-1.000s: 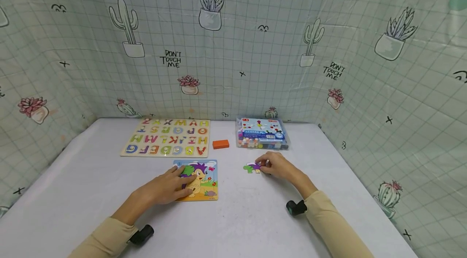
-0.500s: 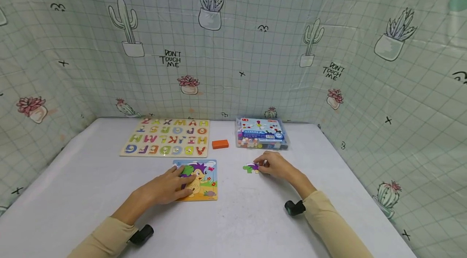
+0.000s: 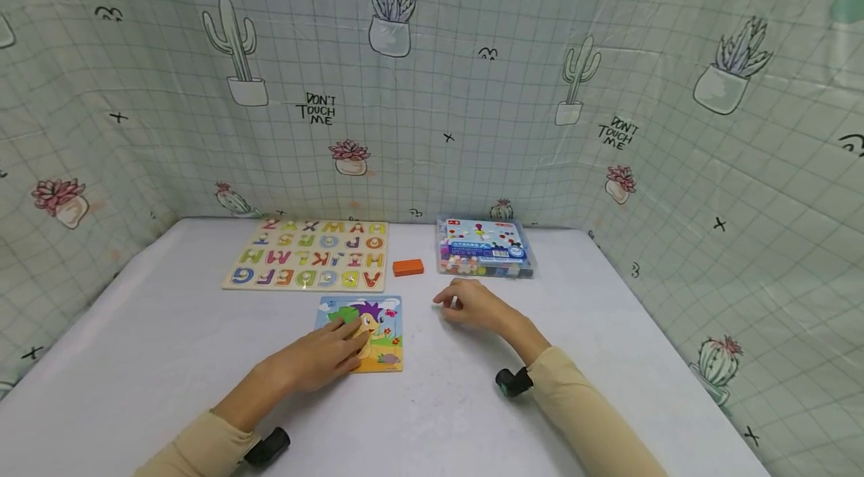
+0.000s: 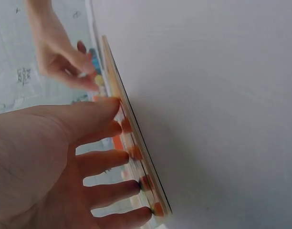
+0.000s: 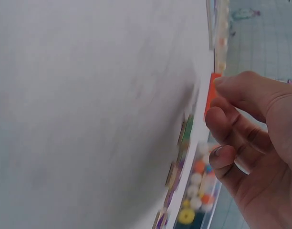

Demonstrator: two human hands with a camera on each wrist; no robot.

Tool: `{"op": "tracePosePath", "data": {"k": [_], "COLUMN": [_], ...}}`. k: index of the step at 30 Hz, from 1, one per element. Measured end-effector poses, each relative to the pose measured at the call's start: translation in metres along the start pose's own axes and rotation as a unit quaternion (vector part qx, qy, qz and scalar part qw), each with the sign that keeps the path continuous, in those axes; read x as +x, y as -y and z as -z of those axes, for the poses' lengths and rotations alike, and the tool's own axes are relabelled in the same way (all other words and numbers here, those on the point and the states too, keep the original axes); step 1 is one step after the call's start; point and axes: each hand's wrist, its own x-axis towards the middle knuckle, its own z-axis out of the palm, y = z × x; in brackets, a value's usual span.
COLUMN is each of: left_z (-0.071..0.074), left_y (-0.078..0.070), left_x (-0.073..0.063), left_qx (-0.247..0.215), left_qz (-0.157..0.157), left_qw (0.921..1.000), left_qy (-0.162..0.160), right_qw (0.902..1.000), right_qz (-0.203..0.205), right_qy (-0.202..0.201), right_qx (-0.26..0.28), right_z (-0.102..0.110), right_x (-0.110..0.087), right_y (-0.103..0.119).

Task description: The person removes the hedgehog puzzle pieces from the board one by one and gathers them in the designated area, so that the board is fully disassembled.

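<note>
A hedgehog jigsaw puzzle board lies flat on the white table in the head view. My left hand rests on its left part with extended fingers, covering some of the picture. Seen edge-on in the left wrist view, the puzzle board meets the fingertips. My right hand hovers over the table to the right of the puzzle, fingers bent. In the right wrist view, loose puzzle pieces lie below this right hand. Whether its thumb and forefinger pinch anything is unclear; a blurred greyish sliver shows near them.
Behind the puzzle lies a wooden alphabet board. An orange block sits beside it. At the back right stands a clear plastic box with coloured beads. A patterned curtain encloses the table's back and sides.
My right hand has moved left from the loose pieces, which it now hides in the head view. The left hand has shifted slightly, its fingers closer together on the puzzle board.
</note>
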Motion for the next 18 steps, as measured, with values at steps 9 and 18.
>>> {"op": "tracePosePath", "data": {"k": [9,18], "left_z": [0.002,0.002], "left_y": [-0.007,-0.012], "left_x": [-0.004,-0.005], "left_qx": [0.004,0.004], "left_qz": [0.016,0.022], "left_qw": [0.9996,0.9994], "left_qy": [0.021,0.028], "right_qw": [0.999,0.997], "right_qz": [0.041,0.071], "right_qy": [0.015,0.032], "right_qx": [0.0,-0.006], "right_z": [-0.017,-0.034], "right_x": [0.031,0.06], "right_y": [0.035,0.067]}}
